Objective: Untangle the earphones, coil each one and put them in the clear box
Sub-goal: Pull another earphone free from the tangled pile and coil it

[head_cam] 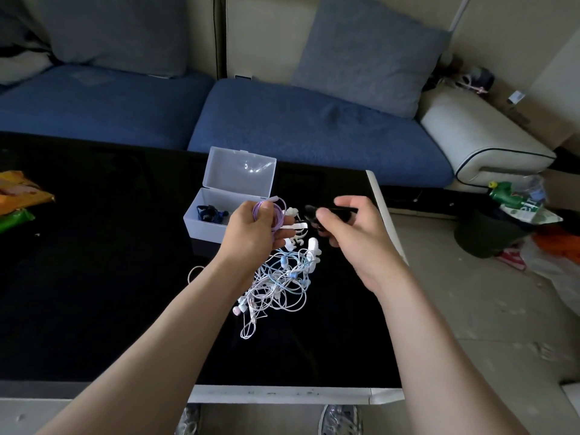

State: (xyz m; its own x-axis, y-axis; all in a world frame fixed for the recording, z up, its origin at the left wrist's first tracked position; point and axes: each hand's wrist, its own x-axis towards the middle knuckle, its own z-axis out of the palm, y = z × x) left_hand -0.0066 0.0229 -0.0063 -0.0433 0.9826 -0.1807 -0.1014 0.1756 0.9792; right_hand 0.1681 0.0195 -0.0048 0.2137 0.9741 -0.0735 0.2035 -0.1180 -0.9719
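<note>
I see my left hand point(251, 233) gripping a purple coiled earphone point(269, 211). My right hand point(348, 230) pinches a black item point(339, 210) I cannot identify. The clear box point(201, 229) stands just beyond the left hand, and the tangled earphones point(279, 277) lie on the worktop point(94, 277) beneath both.

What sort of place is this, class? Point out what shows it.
Most likely a home living room: a blue sofa with a loose cushion stands behind a low black table, and a full bin sits on the floor beside it.
</note>
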